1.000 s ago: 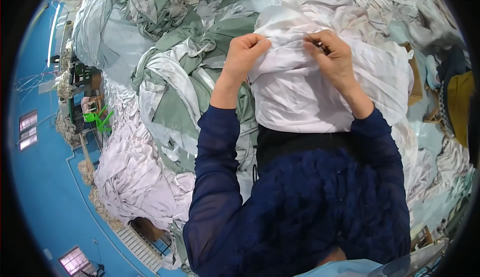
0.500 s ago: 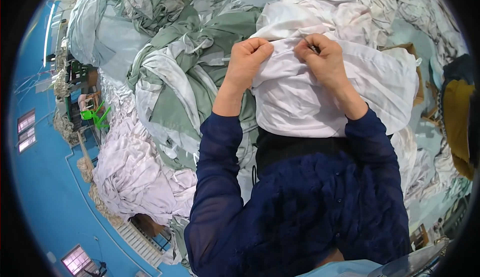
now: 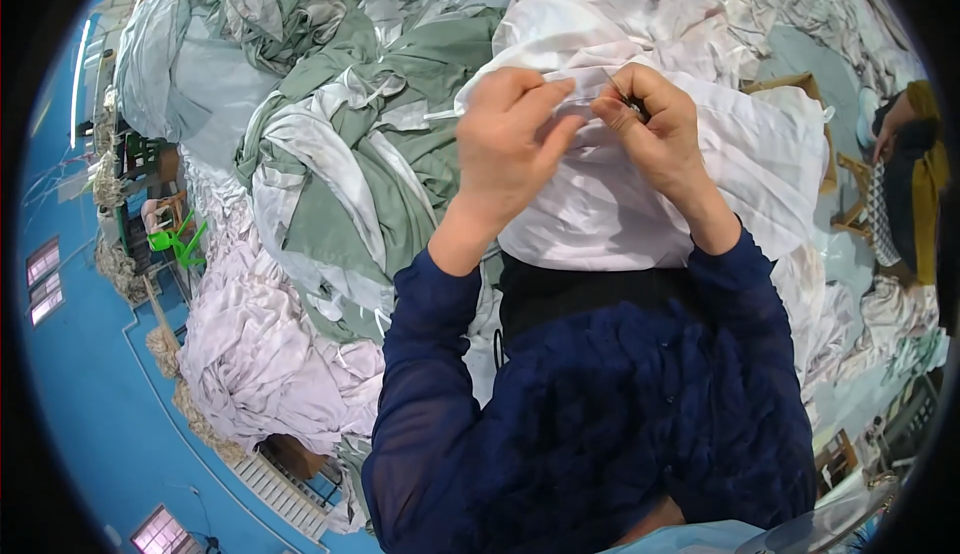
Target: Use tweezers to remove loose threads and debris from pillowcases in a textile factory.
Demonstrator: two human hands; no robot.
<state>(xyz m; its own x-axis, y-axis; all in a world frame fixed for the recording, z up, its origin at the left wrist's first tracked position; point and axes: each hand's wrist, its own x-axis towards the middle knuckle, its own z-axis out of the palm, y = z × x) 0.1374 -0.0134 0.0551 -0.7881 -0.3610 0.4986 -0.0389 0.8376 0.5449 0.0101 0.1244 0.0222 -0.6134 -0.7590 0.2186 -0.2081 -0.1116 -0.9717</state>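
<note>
Head | white cloth [image 3: 600,219] beside green fabric heap [image 3: 335,204] | blue windowed wall [image 3: 75,404] left

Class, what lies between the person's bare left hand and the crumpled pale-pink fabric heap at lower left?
In the head view, a twisted green and white fabric heap lies between the left hand and the pale-pink heap.

At left, a blue wall [image 3: 80,404] is showing windows [image 3: 42,260]; a lamp tube [image 3: 79,84] is glowing; a green chair [image 3: 178,242] is standing.

Cloth [image 3: 600,204] before torso [image 3: 620,394], fabric heap [image 3: 335,214] left
</note>
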